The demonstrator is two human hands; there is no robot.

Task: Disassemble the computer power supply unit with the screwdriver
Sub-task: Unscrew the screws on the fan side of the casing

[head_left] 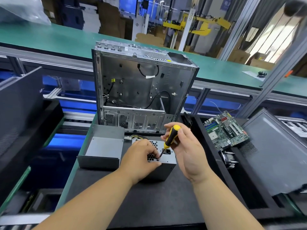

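Observation:
The grey power supply unit (167, 161) stands on the black mat, its honeycomb fan grille facing up. My left hand (141, 157) lies over the grille, fingers curled around the unit's top near the screwdriver tip. My right hand (184, 145) grips the yellow-and-black screwdriver (171, 136) by its handle. The shaft slants down and left, its tip on the unit's top face beside the grille. A removed grey metal cover (103, 150) lies open just left of the unit. Yellow and black wires (136, 136) stick out behind the unit.
An empty computer case (142, 87) stands upright right behind the unit. A green motherboard (224, 130) lies at the right beside a dark grey side panel (279, 156) and a heatsink (230, 159). Another dark panel (18, 105) leans at the left. A green conveyor (66, 40) runs behind.

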